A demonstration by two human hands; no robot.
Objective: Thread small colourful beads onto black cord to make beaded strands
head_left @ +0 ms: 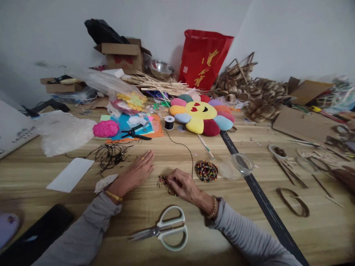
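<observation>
My left hand (138, 170) lies flat on the wooden table (83, 207) with its fingers stretched out, holding nothing. My right hand (181, 184) is curled, its fingers pinching a small beaded piece (163, 180) of dark and coloured beads on black thread. A black thread (186, 147) runs from my right hand up to a spool (169, 122). A pile of coloured beads (206, 171) sits just right of my right hand. Pale green scissors (166, 229) lie near the front edge, below both hands.
A clear round lid (242, 163) and a flower-shaped smiley cushion (201, 114) lie beyond the beads. Tangled black thread (111, 155), a white card (70, 174), pink yarn (105, 128), black pliers (135, 134), a red bag (203, 57), boxes and woven strips crowd the back. A dark strip (257, 188) crosses the table.
</observation>
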